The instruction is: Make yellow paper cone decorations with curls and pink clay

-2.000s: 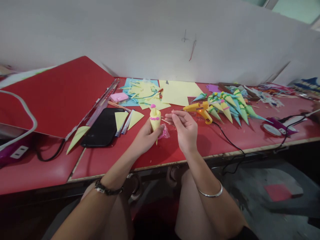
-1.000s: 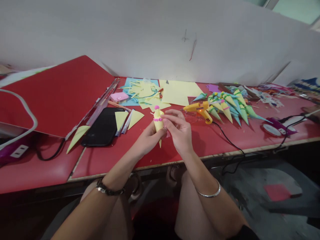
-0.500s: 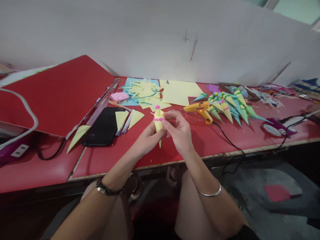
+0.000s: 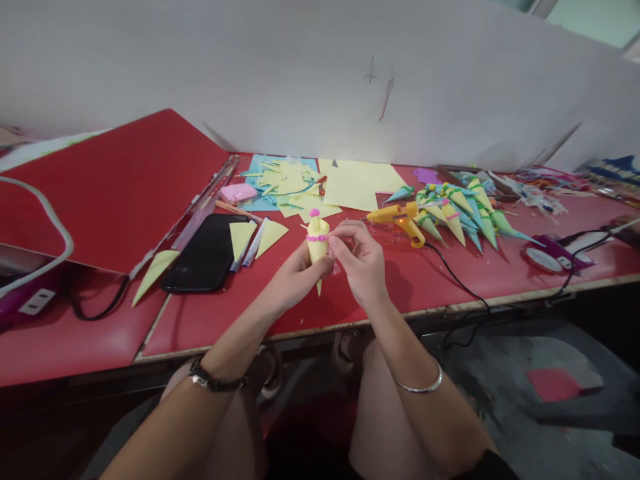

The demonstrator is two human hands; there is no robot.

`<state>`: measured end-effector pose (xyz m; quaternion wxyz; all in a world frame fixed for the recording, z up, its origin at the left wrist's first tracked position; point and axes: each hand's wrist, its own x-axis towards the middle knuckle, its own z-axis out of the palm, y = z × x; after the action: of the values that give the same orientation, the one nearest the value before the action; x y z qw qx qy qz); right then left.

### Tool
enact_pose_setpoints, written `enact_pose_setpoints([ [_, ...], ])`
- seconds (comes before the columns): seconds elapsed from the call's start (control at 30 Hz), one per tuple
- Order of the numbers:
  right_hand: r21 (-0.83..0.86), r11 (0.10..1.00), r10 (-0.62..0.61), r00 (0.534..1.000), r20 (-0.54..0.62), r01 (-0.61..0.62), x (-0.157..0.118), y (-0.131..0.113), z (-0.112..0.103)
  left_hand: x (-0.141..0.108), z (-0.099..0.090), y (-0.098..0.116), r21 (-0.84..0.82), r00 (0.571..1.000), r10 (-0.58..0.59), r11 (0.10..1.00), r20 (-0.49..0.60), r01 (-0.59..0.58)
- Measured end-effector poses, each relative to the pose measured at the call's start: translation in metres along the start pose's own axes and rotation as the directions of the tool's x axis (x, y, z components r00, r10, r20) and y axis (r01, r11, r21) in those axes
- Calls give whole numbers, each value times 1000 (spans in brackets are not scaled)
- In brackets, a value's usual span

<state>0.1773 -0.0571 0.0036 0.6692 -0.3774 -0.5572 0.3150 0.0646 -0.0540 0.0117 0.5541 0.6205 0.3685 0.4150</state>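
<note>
Upright in my left hand [image 4: 296, 275] is a yellow craft ice cream cone [image 4: 317, 249], its pointed tip showing below my fingers. My thumb lies across its lower front. A pink ball [image 4: 315, 213] tops its yellow swirl. Round the rim runs a bumpy pink trim [image 4: 317, 238]. The thumb and index finger of my right hand [image 4: 363, 259] pinch together at the right end of that trim. To the right, a yellow hot glue gun [image 4: 397, 215] lies on the red table [image 4: 280, 312], its small orange light lit.
Finished yellow, blue and green cones [image 4: 463, 217] are piled at the right. Left of my hands lie a black phone [image 4: 205, 257], pens [image 4: 256, 243] and cut yellow pieces [image 4: 271, 237]. Paper scraps [image 4: 287, 179] and a yellow sheet [image 4: 357, 187] lie behind. A black cord [image 4: 453, 272] hangs over the edge.
My right fingertips have shifted slightly right along the rim, leaving more of the cone's front in sight. My left hand holds the cone in nearly the same place.
</note>
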Motion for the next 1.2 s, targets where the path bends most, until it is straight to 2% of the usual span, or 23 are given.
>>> enact_pose_setpoints([
  [0.17,42,998,35,999,13,-35,-1,0,0,0,-1,-1,15,1000,10,1000,9,-10],
  [0.37,162,974,151,987,52,-157,-1,3,0,1,-3,-2,86,1000,25,996,16,-26],
  [0.6,255,922,247,949,195,-292,1,5,-1,0,-4,-2,125,999,2,992,34,-6],
  [0.8,273,891,265,905,334,-362,0,6,-4,-2,-5,-2,116,998,-3,993,70,-5],
  [1.0,297,867,307,899,312,-399,1,3,-4,-2,-6,-3,146,997,-5,989,81,-7],
  [1.2,324,860,300,904,305,-395,0,3,-2,-2,-6,-2,163,996,-1,987,91,-14],
])
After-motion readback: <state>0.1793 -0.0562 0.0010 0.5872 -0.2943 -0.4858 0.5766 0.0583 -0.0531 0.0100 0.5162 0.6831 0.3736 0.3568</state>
